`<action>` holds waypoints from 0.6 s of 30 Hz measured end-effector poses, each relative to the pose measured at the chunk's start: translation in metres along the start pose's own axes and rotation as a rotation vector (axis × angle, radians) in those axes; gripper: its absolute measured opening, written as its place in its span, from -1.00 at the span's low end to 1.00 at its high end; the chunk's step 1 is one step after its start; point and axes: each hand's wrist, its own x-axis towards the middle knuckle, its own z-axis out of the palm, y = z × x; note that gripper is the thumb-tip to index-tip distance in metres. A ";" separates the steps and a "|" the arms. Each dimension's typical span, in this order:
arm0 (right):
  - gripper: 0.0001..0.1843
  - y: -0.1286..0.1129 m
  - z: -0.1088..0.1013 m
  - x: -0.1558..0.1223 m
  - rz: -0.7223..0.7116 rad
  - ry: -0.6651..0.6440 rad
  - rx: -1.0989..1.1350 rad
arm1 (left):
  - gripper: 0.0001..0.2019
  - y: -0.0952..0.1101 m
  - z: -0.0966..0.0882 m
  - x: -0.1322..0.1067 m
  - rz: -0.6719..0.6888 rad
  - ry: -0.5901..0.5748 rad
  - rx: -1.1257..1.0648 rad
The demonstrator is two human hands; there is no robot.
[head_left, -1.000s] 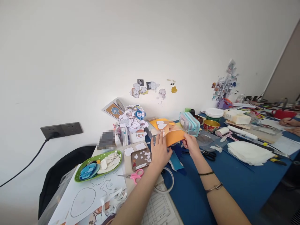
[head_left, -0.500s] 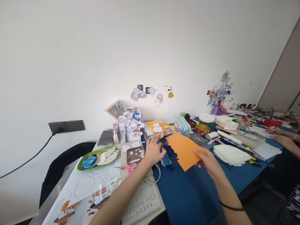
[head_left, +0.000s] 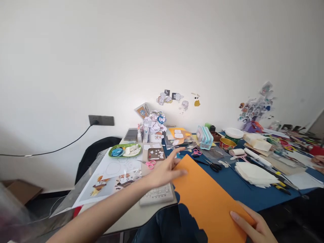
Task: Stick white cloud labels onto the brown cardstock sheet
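A large orange paper sheet (head_left: 207, 199) is held low over the table's front edge, its lower left edge cut in a jagged line. My right hand (head_left: 253, 226) grips its near right corner, thumb on top. My left hand (head_left: 165, 170) reaches out with fingers stretched and touches the sheet's far left edge. Beneath the sheet lies a dark blue sheet (head_left: 177, 222). Pink scissors (head_left: 151, 164) lie just beyond my left hand.
A blue mat (head_left: 243, 192) covers the table. On it lie black scissors (head_left: 214, 165), a white paper stack (head_left: 253, 173), a teal case (head_left: 205, 136) and tins. A green plate (head_left: 124, 150) with cut-outs and printed sheets (head_left: 111, 179) lie left. Another person's hand (head_left: 319, 159) shows far right.
The orange sheet has been pulled off the table toward me, my right hand drawing back with it. My left hand has opened against its edge. The camera has backed away.
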 end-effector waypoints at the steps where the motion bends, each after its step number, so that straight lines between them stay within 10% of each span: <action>1: -0.51 0.000 0.006 0.000 -0.022 -0.056 -0.036 | -0.35 0.002 0.001 -0.022 -0.003 -0.003 -0.050; 4: -0.55 -0.004 0.026 0.007 -0.155 -0.182 -0.174 | -0.79 -0.004 0.000 -0.087 -0.067 0.185 -0.119; 9: -0.54 -0.036 0.068 0.041 -0.454 -0.113 -0.485 | -0.75 -0.049 -0.019 -0.159 -0.295 0.707 -0.238; 13: -0.67 -0.067 0.135 0.092 -0.817 -0.242 -0.840 | -0.65 -0.084 -0.025 -0.174 -0.337 1.050 -0.387; 18: -0.82 -0.079 0.228 0.172 -1.048 -0.373 -1.153 | -0.68 -0.101 -0.020 -0.178 -0.342 1.140 -0.394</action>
